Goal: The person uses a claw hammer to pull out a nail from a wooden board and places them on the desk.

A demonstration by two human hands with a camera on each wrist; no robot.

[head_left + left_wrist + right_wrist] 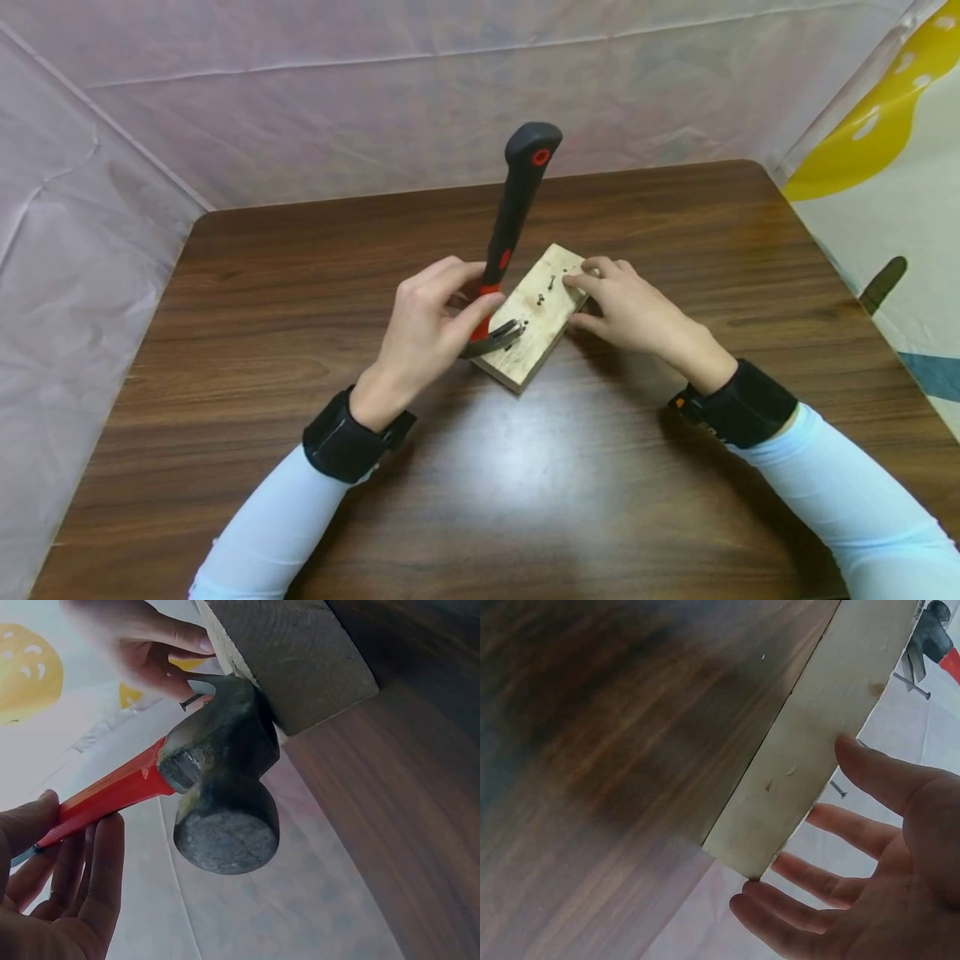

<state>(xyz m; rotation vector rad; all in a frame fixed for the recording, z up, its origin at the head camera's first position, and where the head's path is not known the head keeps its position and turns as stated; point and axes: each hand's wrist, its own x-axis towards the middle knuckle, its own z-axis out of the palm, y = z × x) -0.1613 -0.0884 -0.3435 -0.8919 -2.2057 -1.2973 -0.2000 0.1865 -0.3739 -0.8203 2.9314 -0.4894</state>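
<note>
A claw hammer (516, 200) with a black and red handle stands head down at the left side of a wooden block (534, 333). My left hand (429, 321) pinches the red part of its handle just above the head, thumb on the near side. The claw lies over the block's top face, and the round striking face (226, 841) shows in the left wrist view. Bent nails (551, 283) stick up from the block, with dark holes around them. My right hand (626, 304) holds the block's far right end, thumb on the side edge and fingers over the end.
Block and hammer are on a brown wood-grain table (300, 333). Pale sheeting (375, 117) hangs behind and left of the table. On the right is a patterned cloth with a yellow shape (870, 142).
</note>
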